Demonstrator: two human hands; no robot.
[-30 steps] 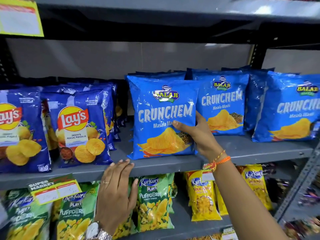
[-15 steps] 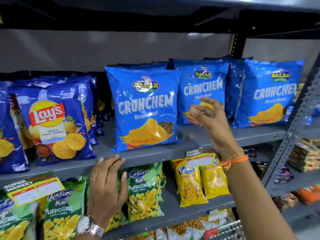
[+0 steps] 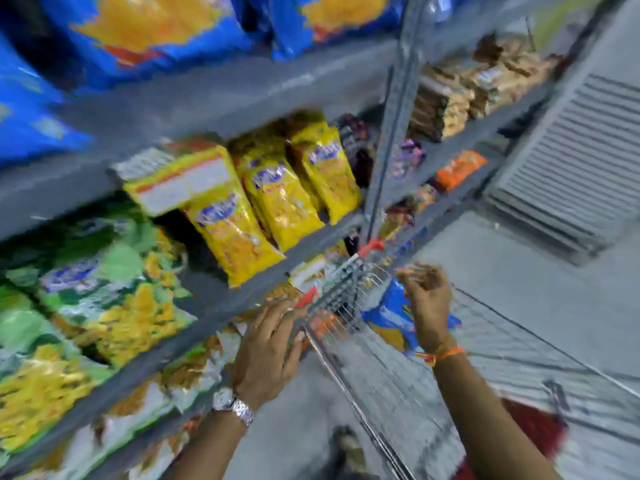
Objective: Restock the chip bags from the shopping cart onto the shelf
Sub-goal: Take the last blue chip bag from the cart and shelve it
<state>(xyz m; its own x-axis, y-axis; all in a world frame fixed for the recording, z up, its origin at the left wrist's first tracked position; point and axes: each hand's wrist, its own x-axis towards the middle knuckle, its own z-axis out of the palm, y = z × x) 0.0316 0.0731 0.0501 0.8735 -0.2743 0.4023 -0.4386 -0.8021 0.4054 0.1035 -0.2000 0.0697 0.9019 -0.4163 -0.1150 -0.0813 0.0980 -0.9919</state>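
The view is blurred and tilted down. A wire shopping cart (image 3: pixel 349 292) with red corner caps stands against the shelf unit. A blue chip bag (image 3: pixel 389 317) lies inside it. My right hand (image 3: pixel 427 299) hovers just above that bag with its fingers loosely spread and nothing in it. My left hand (image 3: pixel 270 344) rests flat against the cart's near corner, fingers extended, with a watch on the wrist. Blue chip bags (image 3: pixel 149 32) stand on the grey shelf (image 3: pixel 214 105) at the top of the view.
Yellow snack packs (image 3: pixel 277 199) and green puffcorn bags (image 3: pixel 114 289) fill the lower shelf. A grey upright post (image 3: pixel 391 133) divides the bays, with brown and orange packets (image 3: pixel 460 168) to its right. Grey floor and a slatted shutter (image 3: pixel 571 161) lie at the right.
My head has turned sharply down and right, from the blue bags to the cart. My right hand has dropped from the shelf into the cart. My left hand has moved from the shelf edge to the cart corner.
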